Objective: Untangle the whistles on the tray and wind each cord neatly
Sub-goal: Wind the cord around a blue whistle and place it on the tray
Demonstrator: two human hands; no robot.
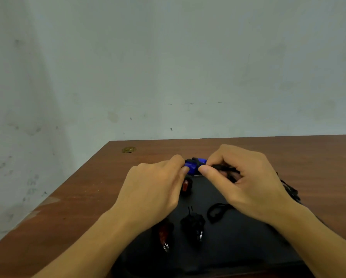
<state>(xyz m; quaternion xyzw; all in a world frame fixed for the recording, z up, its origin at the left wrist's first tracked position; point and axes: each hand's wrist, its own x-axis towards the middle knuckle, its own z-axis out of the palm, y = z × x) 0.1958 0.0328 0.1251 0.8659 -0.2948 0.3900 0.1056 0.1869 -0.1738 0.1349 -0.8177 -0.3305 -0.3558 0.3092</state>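
Above the far edge of the black tray (238, 249) I hold a blue whistle (192, 167). My left hand (154, 187) pinches its left end. My right hand (246, 181) pinches its right end and grips its black cord (225, 168), part of which is wrapped over the whistle. On the tray lie a red whistle (185, 186) just under my left hand, a second red whistle (164, 233) wound in black cord, and a black whistle (194, 222) wound in cord. A loose cord loop (216, 212) lies by my right wrist.
The tray rests on a brown wooden table (77, 217) whose left edge runs diagonally. A tangle of black cord (290, 190) sits at the tray's right side behind my right hand. A small brass disc (128, 149) lies at the far left corner. A pale wall stands behind.
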